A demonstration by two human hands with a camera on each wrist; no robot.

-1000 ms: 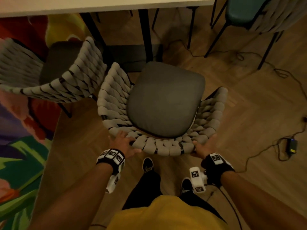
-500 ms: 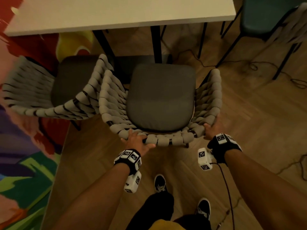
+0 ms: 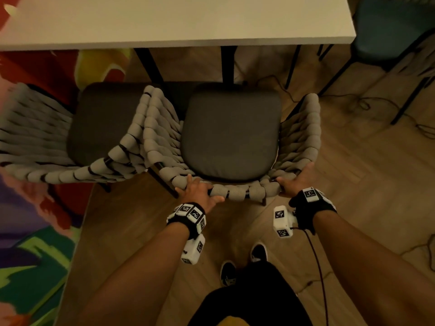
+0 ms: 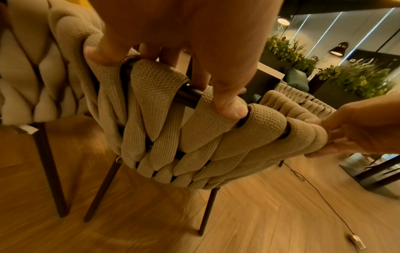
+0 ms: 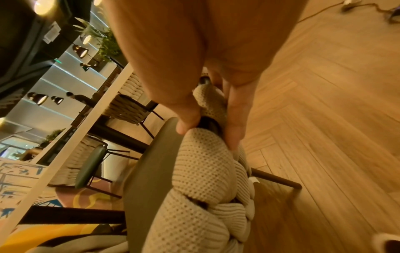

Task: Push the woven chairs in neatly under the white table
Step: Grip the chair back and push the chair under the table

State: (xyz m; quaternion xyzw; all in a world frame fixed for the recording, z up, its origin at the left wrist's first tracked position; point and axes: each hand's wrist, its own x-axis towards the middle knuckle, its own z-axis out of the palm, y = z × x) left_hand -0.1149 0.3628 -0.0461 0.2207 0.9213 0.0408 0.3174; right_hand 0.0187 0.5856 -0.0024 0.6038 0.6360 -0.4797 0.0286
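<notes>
I see two woven chairs, grey-beige straps, dark seat cushions. The right woven chair (image 3: 231, 135) stands square to the white table (image 3: 179, 22), seat front near its edge. The left woven chair (image 3: 70, 137) sits angled, armrests touching.

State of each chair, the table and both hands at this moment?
Held woven chair: upright, seat front near the table edge, not yet under.
Neighbouring woven chair: upright, its side against the held chair.
White table: top bare where visible.
Left hand: grips the backrest rim.
Right hand: grips the rim's right corner.
</notes>
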